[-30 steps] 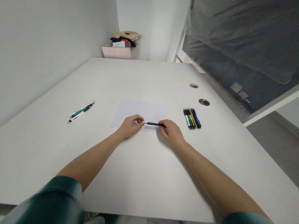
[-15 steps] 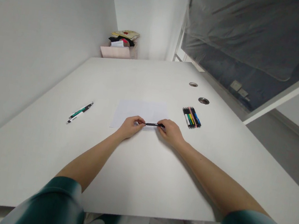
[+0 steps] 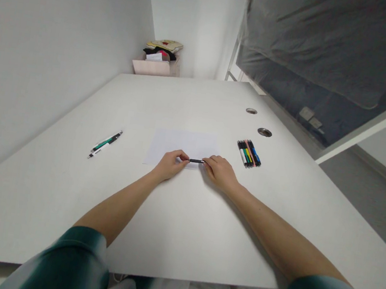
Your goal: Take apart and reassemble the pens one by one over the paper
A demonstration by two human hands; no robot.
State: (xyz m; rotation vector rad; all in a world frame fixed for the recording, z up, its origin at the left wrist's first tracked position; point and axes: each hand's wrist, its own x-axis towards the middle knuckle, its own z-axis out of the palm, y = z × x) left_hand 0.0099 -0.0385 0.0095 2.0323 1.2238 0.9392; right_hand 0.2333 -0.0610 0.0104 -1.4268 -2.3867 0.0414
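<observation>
A black pen point(image 3: 196, 161) lies level between my two hands, over the near edge of a white sheet of paper point(image 3: 186, 141). My left hand point(image 3: 171, 164) pinches its left end between thumb and fingers. At the other end, my right hand point(image 3: 221, 171) is closed on the pen, its fingers covering that tip. Right of the paper, several pens point(image 3: 248, 154) in black, white, green, yellow, pink and blue lie side by side in a row. Off to the left, a small group of white, green and black pens point(image 3: 106, 144) rests slanted on the table.
The white table point(image 3: 174, 228) runs along a wall on the left. Two round metal-rimmed holes point(image 3: 264, 132) are set near its right edge. Beyond the far edge stands a pale pink box point(image 3: 151, 67) with cloth items. A dark grey cover point(image 3: 321, 47) hangs at the right.
My right fingers have shifted slightly on the pen and now cover more of its right end. The view has moved a little; the pens on the table stay put.
</observation>
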